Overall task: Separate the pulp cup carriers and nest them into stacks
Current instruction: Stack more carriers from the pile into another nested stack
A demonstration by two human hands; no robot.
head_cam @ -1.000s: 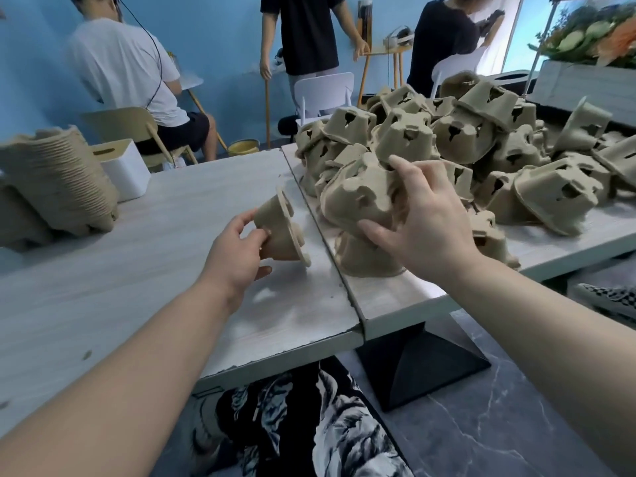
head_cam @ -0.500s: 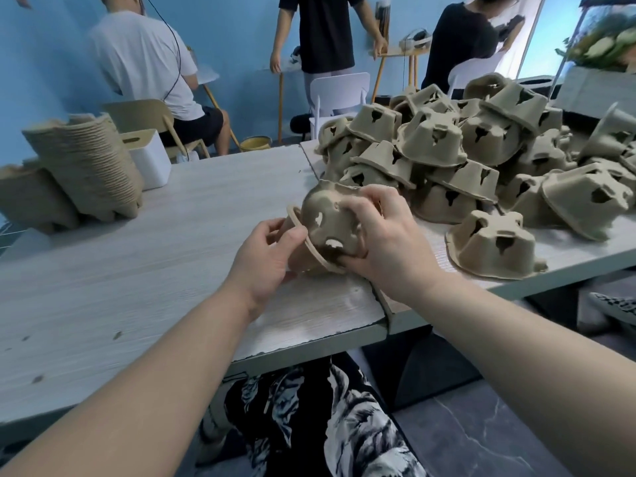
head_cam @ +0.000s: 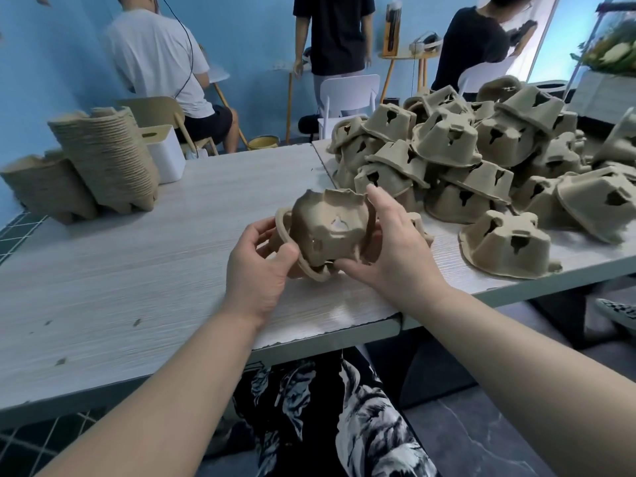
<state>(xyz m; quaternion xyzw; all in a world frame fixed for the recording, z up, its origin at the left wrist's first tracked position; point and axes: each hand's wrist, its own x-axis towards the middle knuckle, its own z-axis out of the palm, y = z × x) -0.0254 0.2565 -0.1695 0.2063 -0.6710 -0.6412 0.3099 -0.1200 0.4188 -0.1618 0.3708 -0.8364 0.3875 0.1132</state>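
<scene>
Both my hands hold brown pulp cup carriers above the table's front edge. My left hand grips one carrier by its rim, mostly hidden behind the other. My right hand grips a second carrier, which lies tilted on its side and pressed onto the first one. A large loose pile of upside-down carriers covers the right table. One single carrier sits upside down near that table's front edge. Tall nested stacks lean at the far left.
A white box stands behind the stacks on the grey wooden table. A seam separates the left table from the right one. Three people and chairs fill the background by the blue wall. My patterned trousers show below the table edge.
My right hand brought a carrier from the pile to the one in my left hand, and the two have been pushed closer together. The view shifted slightly left.
</scene>
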